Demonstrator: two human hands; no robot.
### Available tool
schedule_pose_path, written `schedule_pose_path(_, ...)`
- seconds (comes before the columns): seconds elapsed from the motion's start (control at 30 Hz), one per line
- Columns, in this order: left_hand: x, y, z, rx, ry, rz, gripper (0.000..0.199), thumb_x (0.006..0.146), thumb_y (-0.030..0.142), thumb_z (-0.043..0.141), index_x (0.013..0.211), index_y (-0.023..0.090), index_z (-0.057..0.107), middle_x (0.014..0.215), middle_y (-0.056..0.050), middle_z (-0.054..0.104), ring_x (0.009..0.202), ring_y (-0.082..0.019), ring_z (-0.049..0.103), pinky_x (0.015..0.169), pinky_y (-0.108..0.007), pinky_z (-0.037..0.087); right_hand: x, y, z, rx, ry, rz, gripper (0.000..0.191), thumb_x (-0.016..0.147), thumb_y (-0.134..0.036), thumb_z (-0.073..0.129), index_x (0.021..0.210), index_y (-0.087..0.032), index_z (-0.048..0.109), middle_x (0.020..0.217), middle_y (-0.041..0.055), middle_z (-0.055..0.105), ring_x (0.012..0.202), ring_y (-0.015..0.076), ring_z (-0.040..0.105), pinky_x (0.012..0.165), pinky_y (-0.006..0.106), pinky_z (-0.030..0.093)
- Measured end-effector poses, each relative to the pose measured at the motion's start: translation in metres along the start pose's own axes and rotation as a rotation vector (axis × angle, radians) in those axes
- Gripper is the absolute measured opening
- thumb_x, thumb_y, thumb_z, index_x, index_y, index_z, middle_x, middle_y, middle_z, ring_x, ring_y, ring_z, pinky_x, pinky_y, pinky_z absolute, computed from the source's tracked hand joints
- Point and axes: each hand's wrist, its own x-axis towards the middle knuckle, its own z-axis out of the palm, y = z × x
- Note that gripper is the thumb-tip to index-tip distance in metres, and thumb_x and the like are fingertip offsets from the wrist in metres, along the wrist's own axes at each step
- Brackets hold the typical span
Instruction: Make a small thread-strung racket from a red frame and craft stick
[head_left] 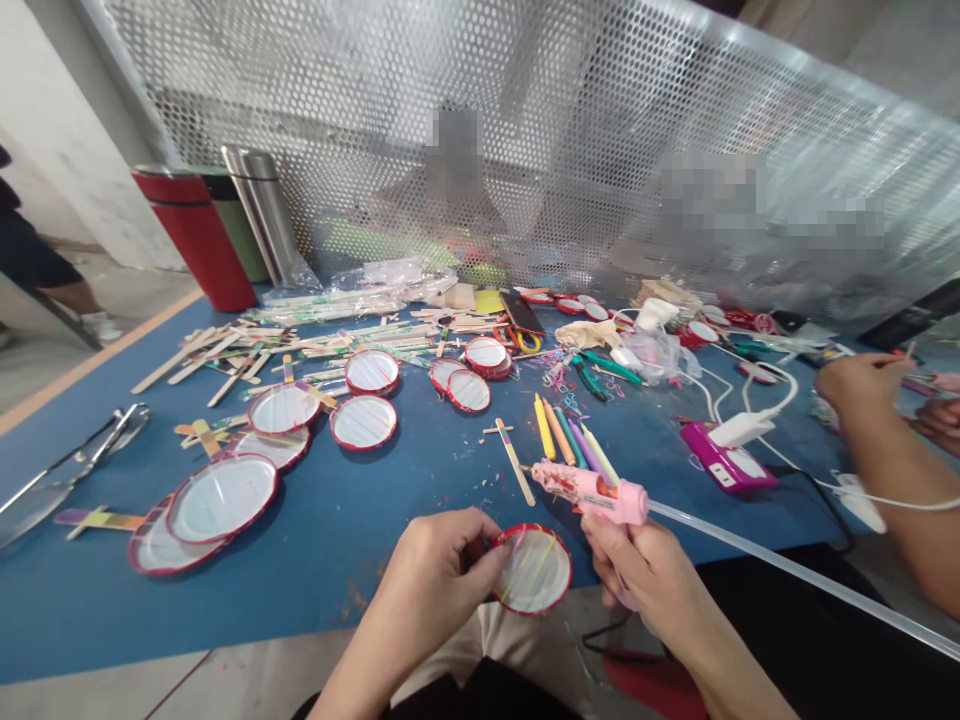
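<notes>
My left hand (pixel 448 562) pinches the left edge of a round white disc (pixel 534 570) with a red rim and thin yellow lines across it, held at the table's front edge. A pink glue gun (pixel 589 490) is gripped in my right hand (pixel 637 560), its nozzle pointing left just above the disc. A long clear glue stick (pixel 795 570) extends from the gun's back toward the lower right. Beyond the nozzle, a craft stick with a coloured end (pixel 516 462) lies on the blue table, with a short crosspiece at its top.
Red-rimmed discs (pixel 364 422) and craft sticks (pixel 199 360) spread over the left. Coloured glue sticks (pixel 555 432) and green pliers (pixel 589 376) lie ahead. Glasses (pixel 71 470) and a red bottle (pixel 196 238) stand left; a magenta power strip (pixel 724 462) and another person's arm (pixel 892 460) are right.
</notes>
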Motion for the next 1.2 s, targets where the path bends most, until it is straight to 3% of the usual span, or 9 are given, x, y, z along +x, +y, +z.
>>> schedule_pose_path(0.83,0.000,-0.001,0.001,0.013,0.017,0.020,0.020,0.084,0.026,0.052,0.074,0.018,0.068,0.059,0.002,0.065,0.053,-0.010,0.054,0.052,-0.019,0.036,-0.012,-0.002,-0.002,-0.124,0.019,0.007,0.052,0.087,-0.061,0.039,0.052,-0.022,0.042,0.040,-0.0037,0.043,0.038,0.0121,0.051,0.042,0.023,0.041)
schedule_pose_path(1.2,0.001,0.000,0.000,0.006,0.010,-0.006,0.020,0.083,0.027,0.053,0.074,0.018,0.068,0.062,0.001,0.068,0.055,-0.010,0.056,0.053,-0.019,0.037,-0.021,0.002,-0.002,-0.043,0.028,0.012,0.049,0.085,-0.061,0.043,0.055,-0.023,0.040,0.042,-0.0056,0.038,0.038,0.0108,0.045,0.041,0.022,0.045)
